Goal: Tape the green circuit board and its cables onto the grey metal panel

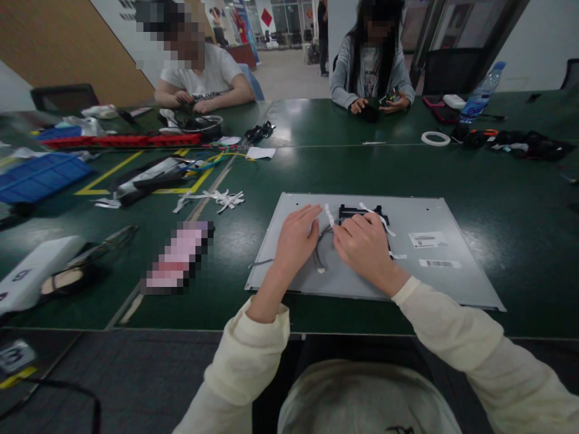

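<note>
A flat grey panel (416,274) lies on the table in front of me, with white labels (427,240) on its right part. A black part (362,212) sits near its far middle, with several white strips (398,257) around it. My right hand (364,250) is closed over the panel, its fingertips pinching the lower end of a short white strip (329,215). My left hand (298,238) is held just left of that strip, fingers stretched out and holding nothing I can see. Between the hands, a grey cable (319,250) curves across the panel.
Left of the panel are a blurred-out phone-like object (178,259) and a pile of white strips (226,199). Farther left stand a blue basket (43,175) and a white device (40,271). Two people sit opposite, near a water bottle (484,93) and a white tape roll (435,139).
</note>
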